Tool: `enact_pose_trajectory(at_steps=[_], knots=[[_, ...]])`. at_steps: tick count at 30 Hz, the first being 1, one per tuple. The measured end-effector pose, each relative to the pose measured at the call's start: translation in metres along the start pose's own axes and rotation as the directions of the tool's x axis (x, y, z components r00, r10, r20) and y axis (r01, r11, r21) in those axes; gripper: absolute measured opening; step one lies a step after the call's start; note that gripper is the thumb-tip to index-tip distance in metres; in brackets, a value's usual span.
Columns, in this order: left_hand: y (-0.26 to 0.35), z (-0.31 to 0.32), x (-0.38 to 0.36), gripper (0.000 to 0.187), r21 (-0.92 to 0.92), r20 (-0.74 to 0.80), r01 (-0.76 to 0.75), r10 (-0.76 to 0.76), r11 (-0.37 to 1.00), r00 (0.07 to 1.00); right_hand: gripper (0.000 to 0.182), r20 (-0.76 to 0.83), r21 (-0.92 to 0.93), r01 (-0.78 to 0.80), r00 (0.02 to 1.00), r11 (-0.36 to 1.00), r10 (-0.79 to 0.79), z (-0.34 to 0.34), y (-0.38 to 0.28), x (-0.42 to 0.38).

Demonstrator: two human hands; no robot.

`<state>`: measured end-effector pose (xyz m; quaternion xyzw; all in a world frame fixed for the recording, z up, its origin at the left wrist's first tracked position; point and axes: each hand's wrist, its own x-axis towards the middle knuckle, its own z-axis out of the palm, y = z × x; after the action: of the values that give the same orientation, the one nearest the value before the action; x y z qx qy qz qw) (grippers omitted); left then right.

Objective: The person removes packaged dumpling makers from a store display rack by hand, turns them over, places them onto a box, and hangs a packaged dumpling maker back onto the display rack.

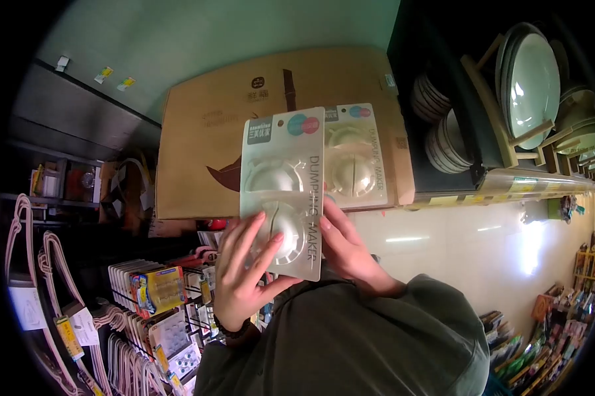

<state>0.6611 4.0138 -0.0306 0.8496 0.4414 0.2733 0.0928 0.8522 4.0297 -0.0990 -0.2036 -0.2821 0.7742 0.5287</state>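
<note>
A blister pack of a dumpling maker [274,171] is held up in front of me, its printed card and clear domes facing me. My left hand [241,277], with a dark bracelet at the wrist, has its fingers bent over the front of the lower dome and the thumb near the bottom edge. My right hand [350,251] grips the lower right edge, partly hidden behind the card. Just behind, a second dumpling maker pack [353,162] lies on a large brown cardboard box [192,125], partly covered by the first.
Plates [535,86] stand in a wooden rack on the right shelf, beside stacked bowls [443,145]. Pink hangers [63,284] and hanging packaged goods [159,290] fill the lower left. Shiny floor [443,251] stretches to the right, with more goods [548,336] at the lower right.
</note>
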Motion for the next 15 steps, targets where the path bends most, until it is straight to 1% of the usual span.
enact_pose_trajectory(at_steps=[3,6,7,10,15], knots=[[-0.005,0.004,-0.004,0.072,-0.050,-0.055,-0.007,0.004,0.999,0.998,0.051,0.076,-0.156,0.111,0.992,0.982,-0.100,0.005,-0.002,0.001],[-0.007,0.009,-0.008,0.074,-0.046,-0.111,-0.030,0.025,0.998,0.994,0.051,0.168,-0.166,0.123,0.981,0.978,-0.095,0.010,-0.006,0.000],[-0.009,0.011,-0.012,0.077,-0.046,-0.127,-0.045,0.039,0.998,0.991,0.052,0.188,-0.210,0.165,0.974,0.964,-0.126,0.012,-0.008,0.000],[-0.012,0.018,-0.014,0.078,-0.085,-0.206,-0.073,0.054,0.994,0.977,0.053,0.226,-0.234,0.215,0.961,0.948,-0.162,0.015,-0.003,0.000],[-0.019,0.030,-0.021,0.075,-0.083,-0.257,-0.096,0.072,0.992,0.964,0.057,0.251,-0.370,0.314,0.940,0.875,-0.231,0.022,-0.009,0.002]])
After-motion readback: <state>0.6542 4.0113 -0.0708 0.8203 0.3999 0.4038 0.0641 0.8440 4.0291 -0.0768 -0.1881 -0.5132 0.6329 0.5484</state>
